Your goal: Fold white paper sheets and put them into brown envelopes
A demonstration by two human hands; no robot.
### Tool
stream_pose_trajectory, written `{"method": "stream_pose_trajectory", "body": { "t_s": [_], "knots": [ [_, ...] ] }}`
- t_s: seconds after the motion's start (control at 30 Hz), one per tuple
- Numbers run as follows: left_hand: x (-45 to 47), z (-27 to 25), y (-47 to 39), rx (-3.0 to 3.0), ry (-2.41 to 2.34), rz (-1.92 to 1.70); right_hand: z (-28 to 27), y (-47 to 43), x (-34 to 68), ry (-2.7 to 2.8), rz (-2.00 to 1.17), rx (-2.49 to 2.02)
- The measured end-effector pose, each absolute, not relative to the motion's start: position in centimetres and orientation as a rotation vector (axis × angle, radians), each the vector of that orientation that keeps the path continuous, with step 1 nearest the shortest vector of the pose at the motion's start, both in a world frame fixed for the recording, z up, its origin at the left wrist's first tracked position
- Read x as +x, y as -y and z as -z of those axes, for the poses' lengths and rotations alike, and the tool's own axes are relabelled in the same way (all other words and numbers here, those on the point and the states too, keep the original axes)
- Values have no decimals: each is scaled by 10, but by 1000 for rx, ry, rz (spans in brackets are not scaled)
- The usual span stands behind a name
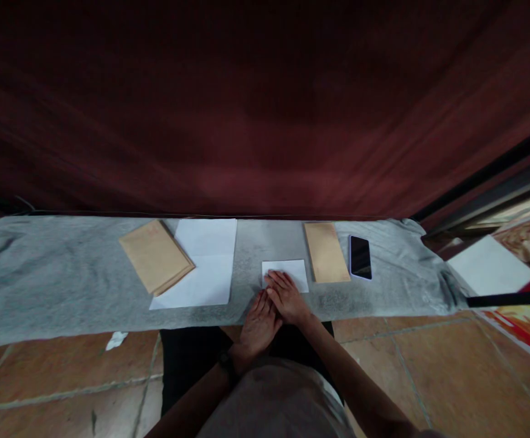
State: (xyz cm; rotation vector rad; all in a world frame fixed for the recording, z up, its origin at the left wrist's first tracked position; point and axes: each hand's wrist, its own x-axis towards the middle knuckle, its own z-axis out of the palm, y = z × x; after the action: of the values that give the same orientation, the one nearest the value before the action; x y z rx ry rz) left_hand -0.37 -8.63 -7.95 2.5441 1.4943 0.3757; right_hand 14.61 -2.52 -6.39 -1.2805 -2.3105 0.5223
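A folded white sheet of paper (295,271) lies on the grey cloth in front of me. My right hand (287,298) rests flat over its left and near part, fingers stretched out and holding nothing. Close against it, my left hand (259,326) lies palm down at the cloth's front edge, its fingers straight and reaching toward the paper's lower left corner. Whether the left fingertips touch the paper, I cannot tell. To the right of the paper is a single brown envelope (326,252).
A stack of brown envelopes (156,257) sits at the left, partly covering white paper sheets (208,267). Right of the single envelope lies a phone (360,258). The grey cloth (78,274) covers a narrow surface, with a dark red curtain (265,152) behind it.
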Motion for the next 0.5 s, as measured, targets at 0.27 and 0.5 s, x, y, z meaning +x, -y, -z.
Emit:
{"method": "stream_pose_trajectory", "body": {
  "t_s": [0.27, 0.5],
  "knots": [
    [-6, 89, 87, 2578, -1483, -380, 75, -6, 138, 2390, -387, -1373],
    [-6, 86, 87, 2617, -1480, -407, 75, -23, 148, 2299, -333, -1496]
  ]
}}
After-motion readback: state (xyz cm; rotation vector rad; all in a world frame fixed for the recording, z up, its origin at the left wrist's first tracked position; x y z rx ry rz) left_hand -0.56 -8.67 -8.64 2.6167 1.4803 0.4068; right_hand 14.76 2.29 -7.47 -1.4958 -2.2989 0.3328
